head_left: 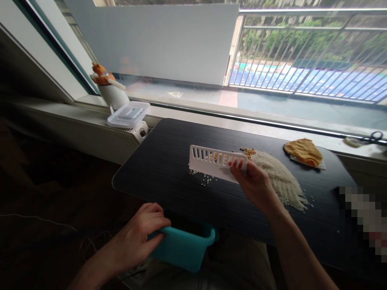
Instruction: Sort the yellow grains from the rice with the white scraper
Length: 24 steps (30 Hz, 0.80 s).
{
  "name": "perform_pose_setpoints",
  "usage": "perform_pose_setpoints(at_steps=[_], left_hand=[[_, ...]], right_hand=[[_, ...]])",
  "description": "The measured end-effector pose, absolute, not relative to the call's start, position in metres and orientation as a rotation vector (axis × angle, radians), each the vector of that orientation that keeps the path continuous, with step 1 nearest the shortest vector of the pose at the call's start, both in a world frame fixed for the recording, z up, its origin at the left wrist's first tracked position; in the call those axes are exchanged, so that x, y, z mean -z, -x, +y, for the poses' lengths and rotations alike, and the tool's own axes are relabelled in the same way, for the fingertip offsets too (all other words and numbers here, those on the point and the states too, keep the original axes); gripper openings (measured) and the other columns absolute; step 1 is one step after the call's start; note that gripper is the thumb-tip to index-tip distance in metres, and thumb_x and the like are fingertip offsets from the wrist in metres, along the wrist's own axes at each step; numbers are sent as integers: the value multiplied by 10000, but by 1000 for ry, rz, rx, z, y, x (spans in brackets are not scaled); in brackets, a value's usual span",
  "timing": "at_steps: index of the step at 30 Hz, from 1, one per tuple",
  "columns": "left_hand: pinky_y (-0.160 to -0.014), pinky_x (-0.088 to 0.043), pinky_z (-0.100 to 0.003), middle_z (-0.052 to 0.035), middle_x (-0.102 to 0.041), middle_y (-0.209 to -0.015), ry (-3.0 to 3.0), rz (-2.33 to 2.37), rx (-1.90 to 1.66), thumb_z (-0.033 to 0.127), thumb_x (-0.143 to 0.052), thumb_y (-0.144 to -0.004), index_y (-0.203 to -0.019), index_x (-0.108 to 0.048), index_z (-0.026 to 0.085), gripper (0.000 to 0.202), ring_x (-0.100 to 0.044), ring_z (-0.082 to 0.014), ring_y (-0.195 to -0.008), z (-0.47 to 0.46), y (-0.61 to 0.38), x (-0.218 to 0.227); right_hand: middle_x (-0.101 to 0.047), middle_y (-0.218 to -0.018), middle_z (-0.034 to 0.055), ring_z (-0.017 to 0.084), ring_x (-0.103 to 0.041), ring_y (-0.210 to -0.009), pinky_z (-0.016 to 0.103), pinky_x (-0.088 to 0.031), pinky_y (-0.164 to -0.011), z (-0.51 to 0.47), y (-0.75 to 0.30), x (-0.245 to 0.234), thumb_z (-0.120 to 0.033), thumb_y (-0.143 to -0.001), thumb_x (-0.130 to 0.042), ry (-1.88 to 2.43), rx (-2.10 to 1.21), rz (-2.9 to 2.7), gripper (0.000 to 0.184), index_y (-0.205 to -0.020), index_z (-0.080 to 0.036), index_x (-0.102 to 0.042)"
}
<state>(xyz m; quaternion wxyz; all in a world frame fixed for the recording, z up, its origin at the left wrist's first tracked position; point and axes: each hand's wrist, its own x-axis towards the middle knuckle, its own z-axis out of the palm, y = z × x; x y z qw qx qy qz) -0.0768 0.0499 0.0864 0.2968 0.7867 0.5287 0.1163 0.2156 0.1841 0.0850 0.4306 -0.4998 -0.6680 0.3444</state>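
Observation:
My right hand grips the right end of a white slotted plastic strip, which stands on edge over the black table. Behind and right of it lies a heap of white rice, with a small patch of yellow grains or beans at its far edge. Some yellow pieces show through the slots. Scattered rice grains lie in front of the strip's left part. My left hand is closed on the rim of a teal plastic bin, held just below the table's near edge. The bin's contents are hidden.
On the black table, a folded yellow-brown cloth lies at the far right. A clear plastic lid and a white container stand on the radiator at left. Scissors rest on the sill. A window runs behind the table.

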Motion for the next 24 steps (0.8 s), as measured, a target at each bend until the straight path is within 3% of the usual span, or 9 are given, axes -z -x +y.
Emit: perform_pose_setpoints(at_steps=[7, 13, 19, 24], left_hand=[[-913, -443, -309, -23, -683, -941, -2135, 1400, -362, 40, -500, -773, -964, -686, 227, 325, -533, -224, -1066, 50, 81, -81], [-862, -451, -296, -27, -659, -947, -2158, 1402, -305, 45, -483, -792, -948, -674, 219, 302, -558, -204, -993, 51, 86, -86], [-828, -449, -290, -24, -639, -916, -2123, 1405, -282, 28, -476, -772, -904, -673, 218, 304, -558, -201, -950, 52, 79, -89], [-854, -442, -289, -26, -618, -916, -2087, 1374, -273, 39, -486, -785, -870, -648, 212, 252, -532, -204, -975, 52, 70, -91]], right_hand=[[-704, -865, 36, 173, -644, -775, 300, -540, -712, 164, -233, -89, -403, -837, -642, 1185, -995, -1615, 214, -910, -212, -702], [-720, -859, 41, 202, -666, -813, 380, -548, -820, 163, -265, -88, -439, -754, -729, 1415, -692, -1310, 287, -905, -194, -714], [-725, -823, 40, 208, -670, -772, 380, -556, -770, 169, -281, -78, -455, -747, -724, 1496, -667, -1334, 330, -917, -173, -725], [-738, -881, 46, 223, -684, -859, 378, -552, -822, 166, -284, -73, -442, -742, -735, 1422, -752, -1307, 300, -923, -203, -727]])
